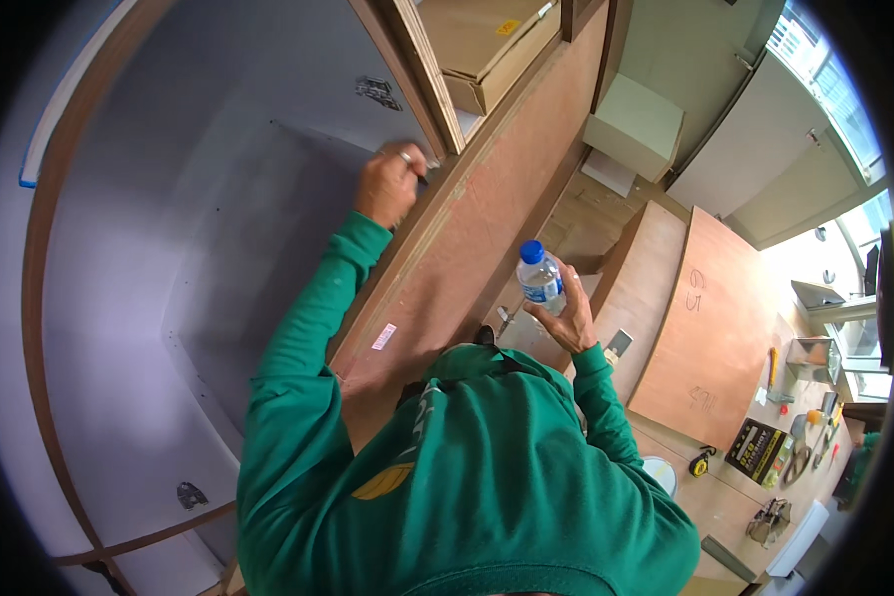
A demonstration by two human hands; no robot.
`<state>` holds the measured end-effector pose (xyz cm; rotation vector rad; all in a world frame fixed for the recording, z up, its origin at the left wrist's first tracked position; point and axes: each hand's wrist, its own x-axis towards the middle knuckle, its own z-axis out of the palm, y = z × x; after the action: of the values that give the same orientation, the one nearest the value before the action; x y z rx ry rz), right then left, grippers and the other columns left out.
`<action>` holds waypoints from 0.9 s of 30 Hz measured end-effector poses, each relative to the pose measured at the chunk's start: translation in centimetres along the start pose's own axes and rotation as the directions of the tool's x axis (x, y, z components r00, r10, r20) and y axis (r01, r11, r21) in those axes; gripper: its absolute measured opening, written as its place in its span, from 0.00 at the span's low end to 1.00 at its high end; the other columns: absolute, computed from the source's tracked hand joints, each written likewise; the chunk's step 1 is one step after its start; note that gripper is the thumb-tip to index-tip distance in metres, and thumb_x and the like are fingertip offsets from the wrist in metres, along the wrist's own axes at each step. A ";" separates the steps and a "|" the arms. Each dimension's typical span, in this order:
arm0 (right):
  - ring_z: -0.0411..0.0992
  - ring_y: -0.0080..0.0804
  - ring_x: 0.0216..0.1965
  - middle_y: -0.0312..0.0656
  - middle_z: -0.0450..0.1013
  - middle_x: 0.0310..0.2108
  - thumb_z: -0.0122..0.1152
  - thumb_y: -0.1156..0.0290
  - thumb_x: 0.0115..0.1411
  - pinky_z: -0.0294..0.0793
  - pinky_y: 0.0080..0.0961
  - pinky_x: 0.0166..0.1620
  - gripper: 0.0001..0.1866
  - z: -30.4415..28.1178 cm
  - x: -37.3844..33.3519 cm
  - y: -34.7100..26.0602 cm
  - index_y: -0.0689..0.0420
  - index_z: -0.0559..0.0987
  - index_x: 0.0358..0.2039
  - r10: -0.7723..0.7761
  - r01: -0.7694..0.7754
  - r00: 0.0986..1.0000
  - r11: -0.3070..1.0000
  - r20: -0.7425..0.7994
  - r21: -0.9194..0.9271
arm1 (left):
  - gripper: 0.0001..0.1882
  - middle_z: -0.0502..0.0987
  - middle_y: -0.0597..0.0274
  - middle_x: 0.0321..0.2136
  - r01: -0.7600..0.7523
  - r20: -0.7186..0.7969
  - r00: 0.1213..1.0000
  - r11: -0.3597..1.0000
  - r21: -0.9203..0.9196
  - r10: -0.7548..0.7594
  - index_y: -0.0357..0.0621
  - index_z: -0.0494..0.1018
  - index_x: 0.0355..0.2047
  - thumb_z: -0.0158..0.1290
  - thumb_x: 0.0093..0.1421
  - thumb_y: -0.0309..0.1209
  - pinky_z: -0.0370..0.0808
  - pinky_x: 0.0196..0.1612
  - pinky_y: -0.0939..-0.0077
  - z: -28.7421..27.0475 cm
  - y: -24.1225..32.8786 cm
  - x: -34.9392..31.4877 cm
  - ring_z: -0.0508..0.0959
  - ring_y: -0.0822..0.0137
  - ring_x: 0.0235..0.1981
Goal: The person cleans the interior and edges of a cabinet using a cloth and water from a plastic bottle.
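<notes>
My left hand [389, 187], a ring on one finger, is closed at the wooden front edge of a cabinet with a pale lilac interior [219, 199]. Its fingers curl round something small and dark that I cannot make out, close to the foot of an upright wooden divider [429, 74]. In my right hand [573, 323] is a clear plastic bottle [541, 281] with a blue cap and blue label, tilted slightly. The fingers wrap its right side and base, out in front of my body.
A cardboard box [477, 55] sits in the compartment beyond the divider. To the right lies a large wooden panel [710, 318] on a work surface. Beside it are a tape measure [702, 461], a hammer [773, 370] and a black box [758, 450]. A pale cabinet box [634, 124] stands farther off.
</notes>
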<state>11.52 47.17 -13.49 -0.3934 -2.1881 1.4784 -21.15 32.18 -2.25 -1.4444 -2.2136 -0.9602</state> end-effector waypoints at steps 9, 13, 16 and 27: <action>0.68 0.52 0.53 0.51 0.70 0.49 0.73 0.68 0.46 0.66 0.42 0.58 0.42 1.4 0.2 -1.0 0.58 0.67 0.63 -0.009 0.009 1.000 0.999 0.002 0.045 | 0.05 0.78 0.52 0.28 -0.034 -0.001 0.999 0.999 0.038 0.034 0.43 0.74 0.28 0.52 0.54 0.19 0.75 0.36 0.59 -0.1 -0.2 0.1 0.79 0.49 0.32; 0.68 0.53 0.52 0.51 0.70 0.49 0.72 0.69 0.46 0.66 0.43 0.59 0.42 2.1 0.7 -1.9 0.57 0.67 0.63 -0.052 0.056 0.996 0.997 0.068 -0.056 | 0.04 0.78 0.52 0.27 0.006 0.007 1.000 0.999 -0.037 -0.005 0.41 0.74 0.29 0.51 0.55 0.19 0.75 0.35 0.59 0.0 -1.1 -0.5 0.80 0.49 0.31; 0.67 0.54 0.52 0.52 0.70 0.49 0.72 0.71 0.45 0.66 0.43 0.58 0.42 2.6 1.0 -3.0 0.57 0.67 0.63 -0.067 0.072 0.992 0.996 0.104 -0.045 | 0.05 0.78 0.54 0.26 0.130 -0.092 0.988 0.991 0.035 -0.127 0.43 0.75 0.29 0.51 0.55 0.19 0.76 0.35 0.60 -1.5 -5.3 0.6 0.80 0.50 0.31; 0.67 0.54 0.53 0.53 0.70 0.51 0.73 0.71 0.44 0.66 0.44 0.59 0.43 3.0 1.2 -3.9 0.57 0.67 0.62 -0.078 0.086 0.988 0.995 0.134 -0.051 | 0.06 0.78 0.54 0.28 0.226 -0.108 0.967 0.973 -0.041 -0.229 0.43 0.73 0.28 0.53 0.54 0.17 0.75 0.36 0.60 -0.6 -5.7 -0.1 0.79 0.53 0.30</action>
<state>8.97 43.88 -10.54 -0.2269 -2.3245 1.4376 -26.27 30.19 -3.91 -1.1335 -2.3256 -1.1206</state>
